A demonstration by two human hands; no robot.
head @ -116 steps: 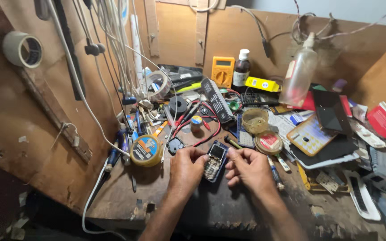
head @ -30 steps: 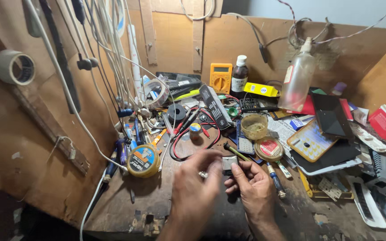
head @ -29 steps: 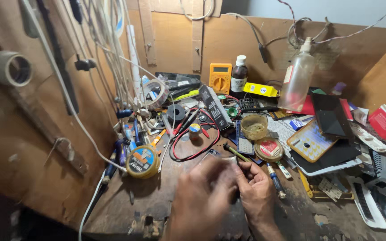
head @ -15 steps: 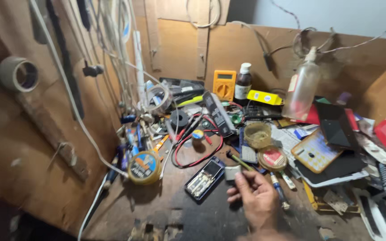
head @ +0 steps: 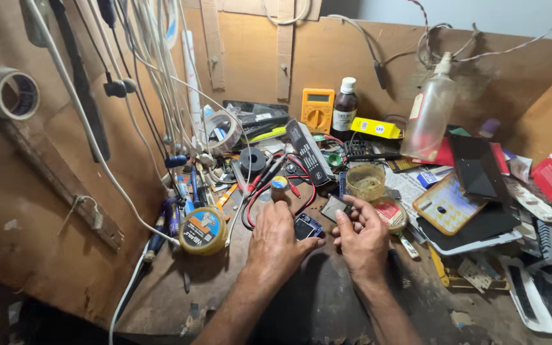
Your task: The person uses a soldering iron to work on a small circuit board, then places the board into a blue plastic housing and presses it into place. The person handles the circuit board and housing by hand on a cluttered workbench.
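Dark and opened up, the small phone [head: 308,226] lies flat on the wooden bench [head: 180,294] just in front of us, its blue-lit inside partly covered by our left hand [head: 276,239]. That hand rests palm down over the phone's left side, fingers spread and pointing away from us, thumb reaching toward the right; we cannot tell whether it grips the phone or only presses on it. Our right hand [head: 360,239] sits just beside it, fingers curled together around a small flat grey cover [head: 333,207], pinched between thumb and fingertips and tilted up off the bench. Both forearms come in from the lower edge and nearly meet at the wrists. Room is tight: red and black leads [head: 269,185] loop just beyond the left hand, a yellow tape reel [head: 203,231] stands to its left, and a round tin [head: 390,212] and a cloudy plastic cup [head: 365,182] crowd the right hand. Bare wood shows only near the front edge, under our arms
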